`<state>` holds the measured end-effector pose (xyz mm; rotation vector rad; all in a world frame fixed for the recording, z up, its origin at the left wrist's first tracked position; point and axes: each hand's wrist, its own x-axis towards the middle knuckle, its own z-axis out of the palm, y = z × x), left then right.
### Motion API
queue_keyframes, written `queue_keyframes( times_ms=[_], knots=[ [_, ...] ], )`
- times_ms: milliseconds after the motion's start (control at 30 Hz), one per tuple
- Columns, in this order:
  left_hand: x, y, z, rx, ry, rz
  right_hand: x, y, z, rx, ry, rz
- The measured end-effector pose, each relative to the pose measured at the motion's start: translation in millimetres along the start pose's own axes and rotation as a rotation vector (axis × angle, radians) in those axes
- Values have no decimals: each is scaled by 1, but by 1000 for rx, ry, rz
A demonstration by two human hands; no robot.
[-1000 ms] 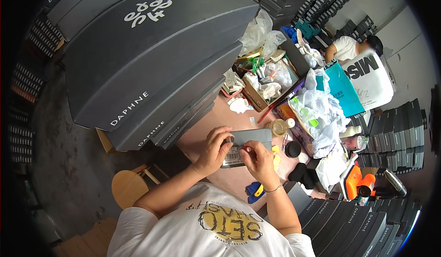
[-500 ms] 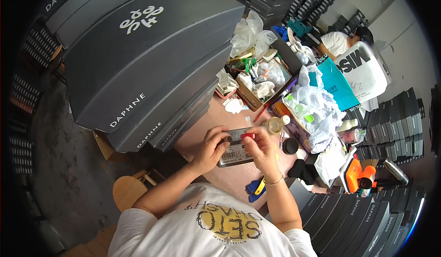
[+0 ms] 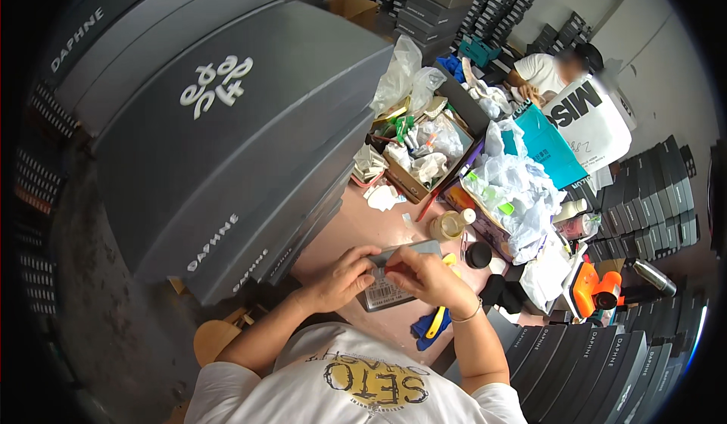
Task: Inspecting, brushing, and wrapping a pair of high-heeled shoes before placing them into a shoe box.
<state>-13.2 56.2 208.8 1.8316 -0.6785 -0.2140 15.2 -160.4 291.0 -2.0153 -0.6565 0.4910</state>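
My left hand (image 3: pixel 344 279) holds the left side of a small grey box (image 3: pixel 425 248) with its fingers and thumb closed at the edge. A white barcode label (image 3: pixel 385 297) covers much of the box's near face. My right hand (image 3: pixel 435 276) is bent over the box, fingertips pinched on a small red piece (image 3: pixel 391 269). Most of that piece is hidden behind the fingers, so its kind does not show. Close to the right wrist lie a yellow-handled cutter (image 3: pixel 435 322) and a dark blue cloth (image 3: pixel 424 333).
Large grey shoe boxes (image 3: pixel 227 144) tower on the left. Beyond my hands stand a jar of yellowish liquid (image 3: pixel 448 227), a black round lid (image 3: pixel 478 255) and a carton of plastic bags and scraps (image 3: pixel 413 185). Another person (image 3: pixel 541 72) sits at the far right.
The box sits lower in view and is tilted more. My right hand has moved down over it, and the red piece, plain before, is now mostly covered by the fingers. The view has shifted slightly.
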Motion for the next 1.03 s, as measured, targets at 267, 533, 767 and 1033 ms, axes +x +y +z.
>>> queue_keyframes(
  times_ms=[267, 533, 767, 1033],
  knots=[
    [9, -12, -8, -292, -84, -27, 11, 1, -6, -29, -55, 9],
    [3, -24, -4, -372, -1, -168, 51, 8, -41, -23, -113, -10],
    [0, -32, 15, -354, 122, -122, 197, 159, -42, -341, 216, -15],
    [-2, -40, 29, -314, 253, -126, 238, 211, -36, -516, 9, 79]
  ],
)
